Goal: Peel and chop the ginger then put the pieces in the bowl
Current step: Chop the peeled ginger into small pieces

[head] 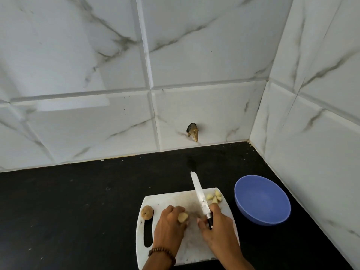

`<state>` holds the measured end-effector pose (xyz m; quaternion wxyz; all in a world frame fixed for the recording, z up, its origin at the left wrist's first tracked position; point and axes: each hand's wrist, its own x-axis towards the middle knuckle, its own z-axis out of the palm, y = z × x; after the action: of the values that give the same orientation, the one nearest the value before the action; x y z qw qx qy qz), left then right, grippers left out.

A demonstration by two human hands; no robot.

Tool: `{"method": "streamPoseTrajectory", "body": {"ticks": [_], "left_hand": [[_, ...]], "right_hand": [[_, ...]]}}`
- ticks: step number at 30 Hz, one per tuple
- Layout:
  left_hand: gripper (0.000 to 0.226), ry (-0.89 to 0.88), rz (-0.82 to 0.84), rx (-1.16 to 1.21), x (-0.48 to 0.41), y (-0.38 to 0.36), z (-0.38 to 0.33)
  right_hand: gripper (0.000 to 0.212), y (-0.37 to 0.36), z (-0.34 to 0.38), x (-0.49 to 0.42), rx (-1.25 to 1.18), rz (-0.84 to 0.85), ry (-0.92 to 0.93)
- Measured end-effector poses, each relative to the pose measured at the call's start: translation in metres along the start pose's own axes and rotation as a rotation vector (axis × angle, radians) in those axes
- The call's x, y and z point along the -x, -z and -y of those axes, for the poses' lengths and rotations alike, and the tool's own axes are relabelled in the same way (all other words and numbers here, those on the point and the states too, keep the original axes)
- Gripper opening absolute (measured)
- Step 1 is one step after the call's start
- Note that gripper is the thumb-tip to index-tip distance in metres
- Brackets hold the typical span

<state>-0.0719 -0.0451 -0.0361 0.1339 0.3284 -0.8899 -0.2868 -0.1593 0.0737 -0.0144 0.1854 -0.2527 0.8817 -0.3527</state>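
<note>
On the white cutting board my left hand holds a peeled, pale yellow piece of ginger. My right hand grips the black handle of a knife, and its blade points away over the board's far edge. Several chopped ginger pieces lie at the board's far right corner. An unpeeled brown lump of ginger sits at the board's left edge, above the handle slot. A blue bowl stands to the right of the board, with nothing visible inside.
The board lies on a black countertop in a corner of white marble-look tiled walls. A small brown stub sticks out of the back wall above the counter. The right wall runs close behind the bowl.
</note>
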Motion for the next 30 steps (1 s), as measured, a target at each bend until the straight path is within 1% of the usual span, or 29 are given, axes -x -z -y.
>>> {"method": "streamPoseTrajectory", "body": {"ticks": [4,7,9,10,13,17,21,26,30], "left_hand": [[0.041,-0.011,0.032,0.042,0.005,-0.001,0.001],[0.03,-0.04,0.03,0.075,0.012,-0.002,-0.003],[0.029,-0.059,0.023,0.087,0.019,-0.004,-0.004],[0.029,-0.062,0.011,0.112,0.022,-0.004,-0.005],[0.031,-0.009,-0.037,0.172,0.035,-0.003,-0.007],[0.025,0.087,-0.1,0.263,0.046,-0.003,-0.009],[0.023,0.122,-0.122,0.306,0.045,-0.007,-0.015],[0.022,0.12,-0.116,0.266,0.038,-0.008,-0.016],[0.023,0.15,-0.114,0.267,0.036,-0.009,-0.015]], "right_hand": [[0.033,0.003,-0.002,0.007,-0.038,0.048,0.022],[0.03,0.009,-0.001,0.015,-0.062,0.081,0.031],[0.026,0.014,-0.002,0.023,-0.07,0.102,0.036],[0.02,0.016,-0.002,0.027,-0.078,0.108,0.041],[0.008,0.016,-0.007,0.041,-0.114,0.113,0.054],[0.01,0.014,-0.015,0.057,-0.165,0.163,0.042],[0.015,0.017,-0.014,0.066,-0.156,0.181,0.052],[0.014,0.021,-0.008,0.066,-0.114,0.211,0.052],[0.015,0.024,-0.004,0.063,-0.047,0.24,0.063]]}}
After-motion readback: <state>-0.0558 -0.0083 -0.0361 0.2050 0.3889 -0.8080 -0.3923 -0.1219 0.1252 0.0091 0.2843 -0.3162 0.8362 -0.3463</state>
